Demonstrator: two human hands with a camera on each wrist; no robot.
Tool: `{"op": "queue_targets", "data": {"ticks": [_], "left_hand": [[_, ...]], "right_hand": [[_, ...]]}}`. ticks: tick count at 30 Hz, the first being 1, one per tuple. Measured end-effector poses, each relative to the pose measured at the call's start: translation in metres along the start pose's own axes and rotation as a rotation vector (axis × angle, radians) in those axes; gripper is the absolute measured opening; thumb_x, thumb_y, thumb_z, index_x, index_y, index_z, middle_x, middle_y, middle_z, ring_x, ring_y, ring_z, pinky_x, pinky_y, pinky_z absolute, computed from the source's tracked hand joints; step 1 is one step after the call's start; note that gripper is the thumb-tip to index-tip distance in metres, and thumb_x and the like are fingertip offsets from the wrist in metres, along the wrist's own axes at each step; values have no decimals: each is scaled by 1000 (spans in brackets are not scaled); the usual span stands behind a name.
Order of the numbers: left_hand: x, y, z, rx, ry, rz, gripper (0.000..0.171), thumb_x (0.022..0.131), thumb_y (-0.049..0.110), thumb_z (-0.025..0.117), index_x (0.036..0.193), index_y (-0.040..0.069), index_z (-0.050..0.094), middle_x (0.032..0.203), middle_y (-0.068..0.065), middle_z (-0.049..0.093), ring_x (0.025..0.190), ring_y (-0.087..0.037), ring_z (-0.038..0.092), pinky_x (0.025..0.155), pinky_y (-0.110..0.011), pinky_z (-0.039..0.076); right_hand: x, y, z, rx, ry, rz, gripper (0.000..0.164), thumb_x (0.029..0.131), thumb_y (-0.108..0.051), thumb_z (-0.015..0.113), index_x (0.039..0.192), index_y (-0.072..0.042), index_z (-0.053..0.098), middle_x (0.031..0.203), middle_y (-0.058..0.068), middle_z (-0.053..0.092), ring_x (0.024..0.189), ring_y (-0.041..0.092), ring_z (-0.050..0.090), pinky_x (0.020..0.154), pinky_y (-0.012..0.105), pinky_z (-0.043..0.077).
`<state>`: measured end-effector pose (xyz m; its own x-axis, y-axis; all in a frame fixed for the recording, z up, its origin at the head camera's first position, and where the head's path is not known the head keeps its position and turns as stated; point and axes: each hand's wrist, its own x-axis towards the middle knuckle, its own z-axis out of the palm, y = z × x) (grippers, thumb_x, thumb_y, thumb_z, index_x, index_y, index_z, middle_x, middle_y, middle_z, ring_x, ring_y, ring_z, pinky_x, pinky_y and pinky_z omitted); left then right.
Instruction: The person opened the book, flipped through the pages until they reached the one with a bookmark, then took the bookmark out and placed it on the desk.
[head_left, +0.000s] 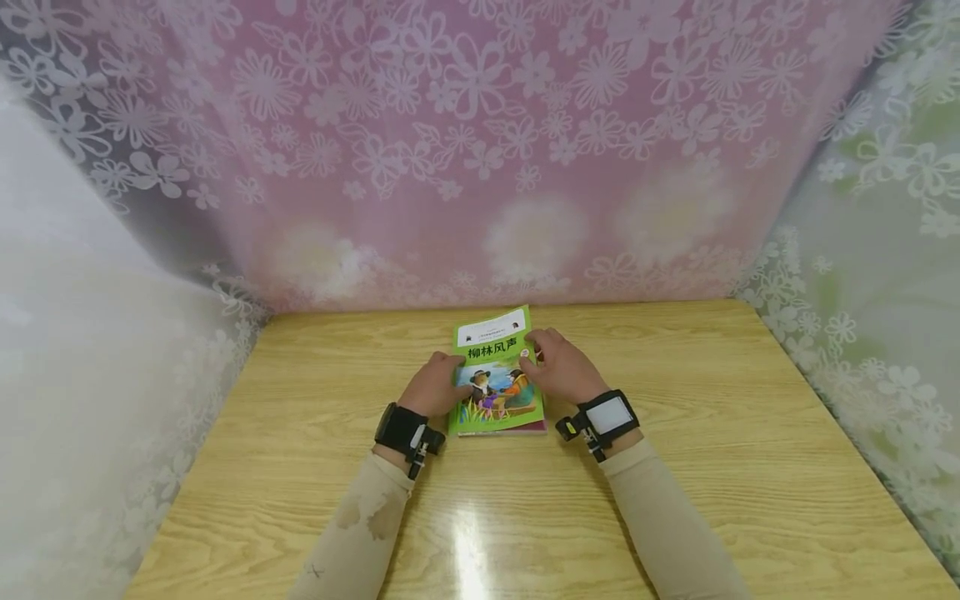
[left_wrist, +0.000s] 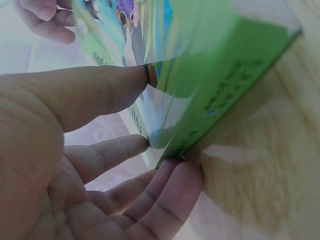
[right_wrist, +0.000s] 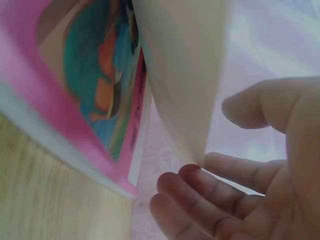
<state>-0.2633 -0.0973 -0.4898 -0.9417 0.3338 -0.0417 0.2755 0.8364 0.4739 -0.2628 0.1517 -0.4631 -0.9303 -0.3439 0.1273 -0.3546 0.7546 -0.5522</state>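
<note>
A green-covered picture book [head_left: 498,375] lies over a pink-covered book [right_wrist: 120,170] on the wooden table. The green book's right side is raised, leaving a gap above the pink cover in the right wrist view. My left hand [head_left: 435,383] holds the green book at its left side, with the thumb on the front cover and the fingers against the green spine [left_wrist: 225,85]. On the other side, my right hand [head_left: 566,367] has its fingertips at the raised edge. Its thumb stands apart from the fingers, over the cover in the head view.
The light wood table [head_left: 337,358] extends around the books on every side. A pink flowered curtain [head_left: 480,167] hangs behind its far edge, with pale cloth [head_left: 900,275] along the right. Both wrists wear black straps with small cameras.
</note>
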Motion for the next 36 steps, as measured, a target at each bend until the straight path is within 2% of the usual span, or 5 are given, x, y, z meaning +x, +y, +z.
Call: {"op": "queue_targets", "data": {"ticks": [12, 20, 25, 29, 36], "left_hand": [[-21, 8, -27, -334, -46, -60, 77, 94, 65, 39, 152, 15, 29, 125, -7, 56, 108, -23, 58, 84, -42, 48], [-32, 30, -61, -427, 142, 112, 75, 90, 67, 46, 153, 31, 25, 133, -2, 47, 110, -24, 54, 78, -39, 51], [-40, 39, -71, -362, 236, 160, 79, 87, 58, 60, 153, 36, 22, 143, -3, 35, 119, -26, 47, 85, -39, 48], [-44, 41, -78, -247, 317, 193, 68, 90, 46, 63, 149, 23, 37, 143, -5, 38, 125, -24, 43, 94, -40, 43], [-49, 35, -85, 56, 390, 278, 40, 88, 1, 62, 127, 8, 62, 134, -9, 55, 136, -29, 34, 106, -44, 33]], "right_hand": [[-6, -40, -3, 301, 14, -155, 61, 97, -30, 57, 147, -8, 30, 133, 8, 49, 109, 19, 57, 80, 32, 52], [-12, -75, 7, 327, -58, -225, 70, 97, -43, 53, 154, -20, 20, 146, 3, 38, 115, 22, 56, 86, 41, 51], [-14, -80, 18, 282, -113, -296, 76, 97, -50, 50, 156, -23, 12, 153, -3, 27, 110, 18, 59, 84, 37, 51], [-15, -82, 26, 180, -143, -361, 76, 96, -50, 51, 156, -22, 13, 150, -3, 30, 93, 15, 61, 73, 30, 53], [-17, -83, 34, 18, -181, -423, 66, 97, -45, 51, 153, -20, 25, 157, 5, 18, 102, 19, 62, 78, 27, 51]]}}
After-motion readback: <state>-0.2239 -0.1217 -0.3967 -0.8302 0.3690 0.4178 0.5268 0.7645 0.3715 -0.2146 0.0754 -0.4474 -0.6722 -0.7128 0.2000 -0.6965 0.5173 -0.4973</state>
